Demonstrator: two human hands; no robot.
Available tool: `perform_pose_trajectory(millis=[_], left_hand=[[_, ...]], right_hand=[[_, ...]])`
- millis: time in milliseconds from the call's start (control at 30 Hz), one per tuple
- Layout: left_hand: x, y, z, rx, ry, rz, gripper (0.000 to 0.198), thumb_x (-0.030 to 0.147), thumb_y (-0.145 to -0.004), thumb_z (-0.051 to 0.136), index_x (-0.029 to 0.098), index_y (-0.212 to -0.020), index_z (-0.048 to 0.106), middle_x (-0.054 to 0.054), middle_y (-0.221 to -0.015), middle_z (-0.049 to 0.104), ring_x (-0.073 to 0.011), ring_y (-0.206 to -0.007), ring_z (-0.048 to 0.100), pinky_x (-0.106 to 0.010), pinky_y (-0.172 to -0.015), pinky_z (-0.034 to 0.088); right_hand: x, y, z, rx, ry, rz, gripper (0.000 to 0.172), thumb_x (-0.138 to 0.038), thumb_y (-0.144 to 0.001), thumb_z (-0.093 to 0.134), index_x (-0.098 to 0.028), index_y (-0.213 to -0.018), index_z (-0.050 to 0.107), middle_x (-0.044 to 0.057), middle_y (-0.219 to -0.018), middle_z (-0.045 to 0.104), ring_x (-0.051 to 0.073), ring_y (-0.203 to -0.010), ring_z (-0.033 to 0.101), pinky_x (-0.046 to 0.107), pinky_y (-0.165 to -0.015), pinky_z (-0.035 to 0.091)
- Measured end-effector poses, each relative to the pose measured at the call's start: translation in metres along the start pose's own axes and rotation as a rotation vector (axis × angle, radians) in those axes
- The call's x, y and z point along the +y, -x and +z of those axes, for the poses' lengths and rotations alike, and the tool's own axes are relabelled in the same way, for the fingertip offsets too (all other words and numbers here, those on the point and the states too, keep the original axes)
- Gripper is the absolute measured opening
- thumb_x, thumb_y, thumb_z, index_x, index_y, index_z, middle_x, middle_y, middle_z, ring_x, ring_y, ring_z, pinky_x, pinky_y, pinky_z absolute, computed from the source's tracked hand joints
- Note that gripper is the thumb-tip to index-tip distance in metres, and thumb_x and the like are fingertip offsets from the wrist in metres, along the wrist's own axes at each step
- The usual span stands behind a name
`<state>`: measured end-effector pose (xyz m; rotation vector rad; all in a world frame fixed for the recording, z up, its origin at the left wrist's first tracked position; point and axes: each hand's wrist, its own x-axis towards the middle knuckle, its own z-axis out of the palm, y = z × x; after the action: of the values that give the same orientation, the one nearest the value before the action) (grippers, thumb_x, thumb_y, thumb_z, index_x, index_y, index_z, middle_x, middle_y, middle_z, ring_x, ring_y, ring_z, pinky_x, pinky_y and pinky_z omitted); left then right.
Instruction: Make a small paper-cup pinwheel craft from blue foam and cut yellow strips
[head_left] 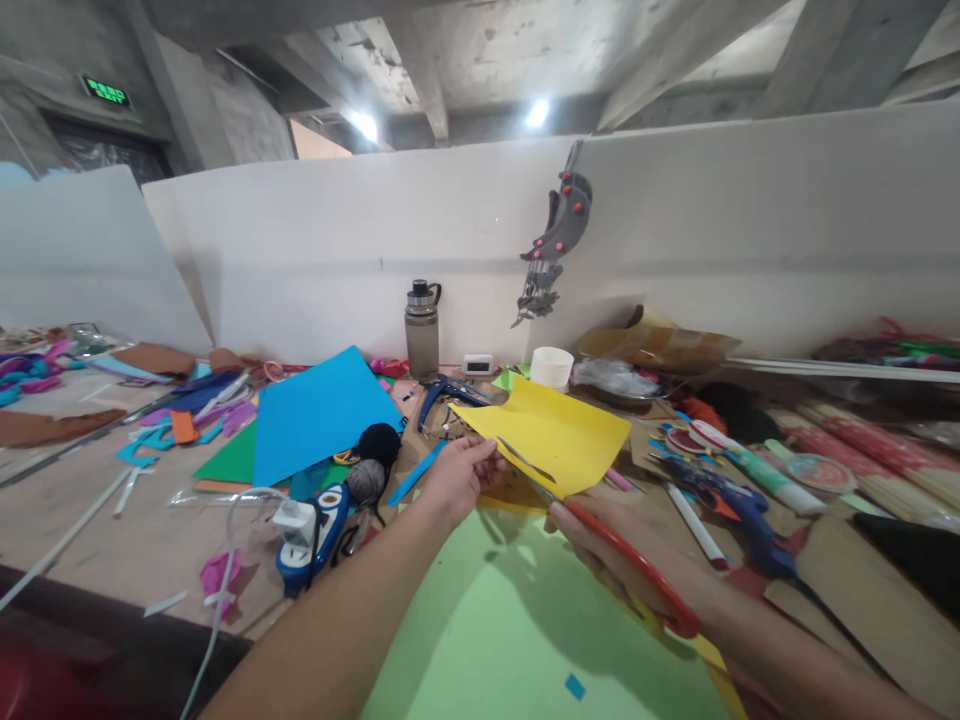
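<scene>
My left hand (pixel 469 475) pinches the near left edge of a yellow sheet (pixel 574 425), thumb against fingers. In my right hand (pixel 600 540) are red-handled scissors (pixel 637 565), their blades parted across the yellow sheet close to my left fingertips. A cut edge shows where the blades meet the sheet. Both hands are raised over a light green sheet (pixel 480 620), which carries their shadows. A small blue paper scrap (pixel 575 686) lies on the green sheet. More yellow material shows beneath my right hand, partly hidden by it.
On the left are a blue sheet (pixel 322 425), a power strip (pixel 315 535) with a white plug, and yarn balls (pixel 379 445). A bottle (pixel 422 330) and white cups (pixel 551 367) stand behind. A glue gun (pixel 750 520) and a marker (pixel 697 525) lie on the right.
</scene>
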<state>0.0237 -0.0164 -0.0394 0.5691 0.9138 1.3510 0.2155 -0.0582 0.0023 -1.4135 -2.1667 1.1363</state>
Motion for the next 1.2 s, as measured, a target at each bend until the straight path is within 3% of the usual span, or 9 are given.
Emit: perform_pose_trajectory(millis=[167, 333, 667, 867, 1033, 1200], left_hand=[[0.000, 0.001, 0.000, 0.003, -0.016, -0.011, 0.010, 0.012, -0.077, 0.061, 0.012, -0.071, 0.053, -0.004, -0.060, 0.061, -0.0104, -0.053, 0.059, -0.020, -0.049, 0.045], [0.001, 0.000, 0.000, 0.012, -0.020, -0.014, 0.009, 0.013, -0.077, 0.062, 0.012, -0.072, 0.054, -0.004, -0.060, 0.061, -0.0095, -0.052, 0.058, -0.020, -0.050, 0.046], [-0.001, -0.002, -0.002, 0.006, -0.026, -0.007, 0.009, 0.016, -0.075, 0.064, 0.012, -0.074, 0.055, -0.004, -0.064, 0.061, -0.0102, -0.054, 0.059, -0.020, -0.048, 0.044], [0.005, -0.003, -0.001, 0.095, -0.029, 0.042, 0.009, 0.012, -0.074, 0.063, 0.012, -0.072, 0.054, -0.002, -0.058, 0.059, -0.0096, -0.051, 0.057, -0.020, -0.048, 0.043], [0.005, -0.001, 0.001, 0.079, -0.030, 0.035, 0.008, 0.009, -0.074, 0.063, 0.011, -0.071, 0.056, -0.003, -0.057, 0.058, -0.0086, -0.051, 0.056, -0.019, -0.049, 0.043], [0.002, -0.001, 0.001, 0.056, -0.031, 0.027, 0.013, 0.012, -0.071, 0.068, 0.012, -0.069, 0.055, -0.002, -0.060, 0.058, -0.0089, -0.051, 0.056, -0.020, -0.050, 0.044]], right_hand=[[-0.009, 0.004, -0.001, 0.005, -0.075, 0.075, 0.051, -0.064, -0.079, 0.039, -0.017, -0.076, 0.058, -0.002, -0.050, 0.049, 0.008, -0.035, 0.041, 0.019, -0.033, 0.028], [-0.001, -0.003, -0.001, -0.050, 0.027, 0.028, 0.056, -0.067, -0.079, 0.038, -0.015, -0.077, 0.060, -0.001, -0.049, 0.048, 0.009, -0.036, 0.040, 0.020, -0.033, 0.029], [0.001, 0.001, 0.004, 0.017, 0.031, 0.021, 0.054, -0.061, -0.086, 0.033, -0.014, -0.080, 0.061, -0.001, -0.052, 0.049, 0.007, -0.039, 0.037, 0.020, -0.036, 0.025], [0.000, 0.004, 0.002, 0.077, 0.142, -0.091, 0.056, -0.059, -0.086, 0.033, -0.015, -0.066, 0.060, 0.002, -0.056, 0.050, 0.010, -0.048, 0.043, 0.021, -0.041, 0.029], [0.004, 0.002, -0.001, -0.017, 0.162, -0.028, 0.050, -0.058, -0.085, 0.036, -0.016, -0.068, 0.058, 0.001, -0.053, 0.051, 0.010, -0.043, 0.044, 0.021, -0.039, 0.031], [0.003, 0.001, -0.002, 0.005, 0.139, 0.013, 0.043, -0.054, -0.085, 0.039, -0.017, -0.071, 0.057, 0.001, -0.051, 0.053, 0.009, -0.039, 0.043, 0.021, -0.037, 0.032]])
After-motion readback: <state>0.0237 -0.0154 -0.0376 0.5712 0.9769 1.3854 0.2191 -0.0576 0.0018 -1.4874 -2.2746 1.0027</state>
